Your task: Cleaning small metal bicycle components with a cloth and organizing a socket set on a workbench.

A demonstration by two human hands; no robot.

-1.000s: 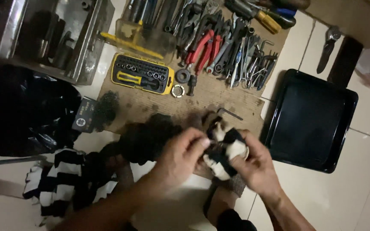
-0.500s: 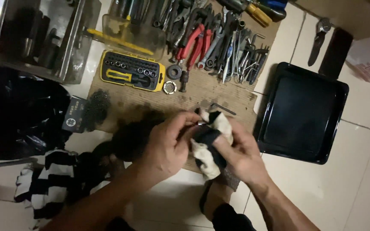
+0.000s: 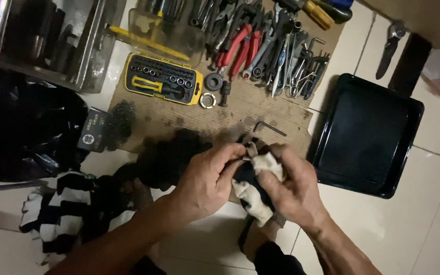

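Here, left hand (image 3: 207, 178) and right hand (image 3: 291, 186) both clasp a soiled rag (image 3: 253, 196) wrapped round a dark part | just left of black tray (image 3: 332, 168) | rag's length trails toward the person, equally near both hands.

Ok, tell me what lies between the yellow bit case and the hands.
In the head view: stained cardboard between yellow bit case, left hand and right hand.

Dirty white rag (image 3: 254, 196), crumpled and oil-stained, bunched between both hands around a small dark part (image 3: 245, 175); loose end hanging below the right palm.
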